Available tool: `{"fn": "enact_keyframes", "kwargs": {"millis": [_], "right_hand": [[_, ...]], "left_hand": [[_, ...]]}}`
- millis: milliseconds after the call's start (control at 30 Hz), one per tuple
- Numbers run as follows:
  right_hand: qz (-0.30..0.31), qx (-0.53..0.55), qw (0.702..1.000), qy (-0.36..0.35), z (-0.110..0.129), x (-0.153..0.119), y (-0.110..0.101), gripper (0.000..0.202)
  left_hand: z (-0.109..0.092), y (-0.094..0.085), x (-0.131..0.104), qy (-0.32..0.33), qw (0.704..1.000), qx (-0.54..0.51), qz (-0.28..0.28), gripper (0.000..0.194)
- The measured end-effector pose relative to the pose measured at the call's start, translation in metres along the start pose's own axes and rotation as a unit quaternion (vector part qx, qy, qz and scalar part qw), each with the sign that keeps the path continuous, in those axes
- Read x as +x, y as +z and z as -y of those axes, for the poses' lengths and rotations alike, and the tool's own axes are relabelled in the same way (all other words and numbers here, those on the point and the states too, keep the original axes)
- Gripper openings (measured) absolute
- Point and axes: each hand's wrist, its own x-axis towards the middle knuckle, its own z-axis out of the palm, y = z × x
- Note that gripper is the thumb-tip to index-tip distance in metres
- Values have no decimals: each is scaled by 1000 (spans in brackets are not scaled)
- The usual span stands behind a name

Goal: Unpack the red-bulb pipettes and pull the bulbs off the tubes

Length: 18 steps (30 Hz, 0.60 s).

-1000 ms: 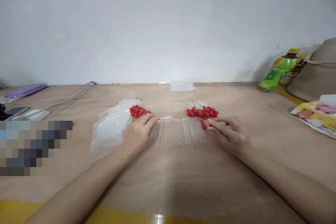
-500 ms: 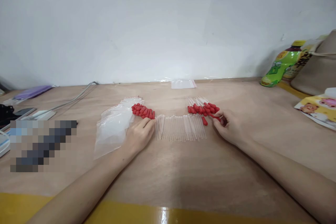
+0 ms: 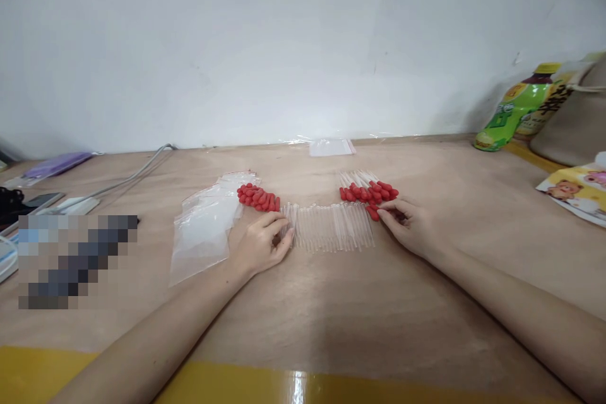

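A row of thin clear tubes lies side by side on the brown-covered table. My left hand is at the row's left end, thumb and fingers apart around the end tubes; whether it grips one is too small to tell. Behind it sits a pile of red rubber bulbs. At the row's right end, my right hand touches a red bulb with its closed fingertips. Just behind are more red bulbs with clear tubes pointing towards the wall.
Clear plastic bags lie fanned out at the left, another bag by the wall. A cable, phone and purple packet are at the far left. A green bottle and patterned packet stand right.
My left hand has moved off the left red pile towards me and its thumb has spread. My right hand has shifted slightly left, bringing its fingertips to the loose red bulb.
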Motion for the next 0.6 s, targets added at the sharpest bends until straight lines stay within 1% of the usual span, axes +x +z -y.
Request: {"fn": "enact_keyframes", "kwargs": {"millis": [67,167,233,333,400,500,600], "right_hand": [[-5,-6,1000,3,-1,0,0,17],[-8,-12,999,33,-2,-1,0,21],[-2,-5,998,55,-3,-2,0,23],[0,1,998,64,-7,-2,0,22],[-5,-7,998,64,-11,-2,0,21],[-30,-18,998,58,-14,0,1,20],[-72,-40,997,10,-9,3,-2,17]], "left_hand": [[-1,-2,-1,-8,1000,-22,5,16],[0,-8,0,6,999,-45,27,25],[4,-14,1,28,995,-66,62,36],[13,-20,1,52,986,-93,125,49],[18,-21,0,56,981,-106,151,52],[23,-18,-2,56,978,-115,166,52],[24,-15,-2,61,973,-125,183,50]]}}
